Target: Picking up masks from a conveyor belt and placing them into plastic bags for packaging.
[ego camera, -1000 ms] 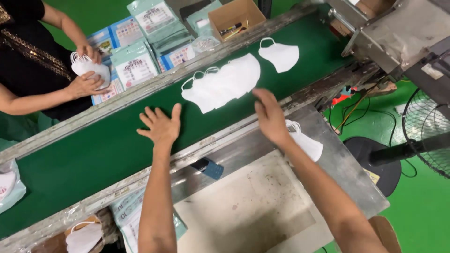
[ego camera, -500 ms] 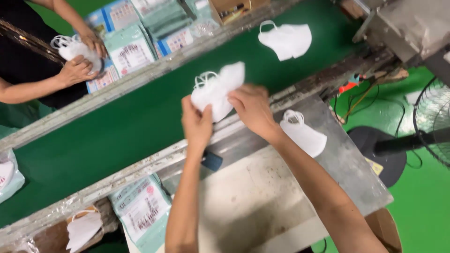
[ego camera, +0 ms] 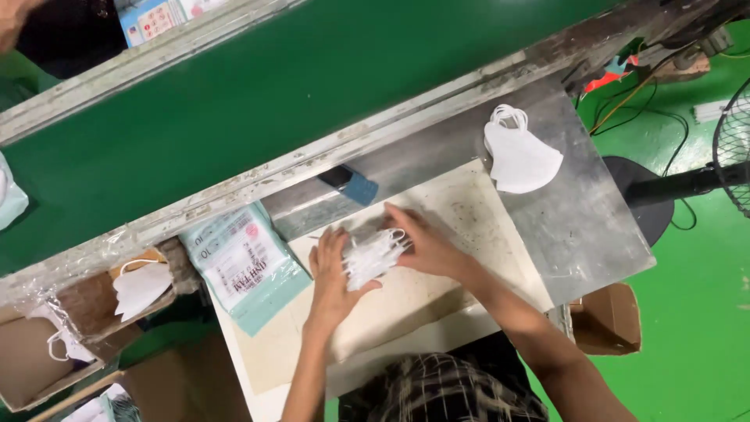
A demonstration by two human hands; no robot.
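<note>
Both my hands clasp a small stack of white face masks (ego camera: 372,255) standing on edge on the worn white board (ego camera: 461,203) in front of me. My left hand (ego camera: 332,273) presses the stack from the left, my right hand (ego camera: 418,241) from the right. Ear loops stick out at the top of the stack. A single white mask (ego camera: 519,156) lies flat on the metal table (ego camera: 578,227) to the right, apart from my hands. A pale green printed packet (ego camera: 246,266) lies just left of my left hand.
The green conveyor belt (ego camera: 258,101) runs diagonally beyond the table. A small blue-and-black tool (ego camera: 349,184) lies by the belt's rail. Cardboard boxes (ego camera: 94,312) with loose masks stand at the left, another box (ego camera: 609,320) at the right. A fan (ego camera: 730,148) and cables stand on the green floor.
My hands have gathered the masks off the belt and brought them down onto the white board. The view has tilted down, so the other person across the belt is nearly out of frame.
</note>
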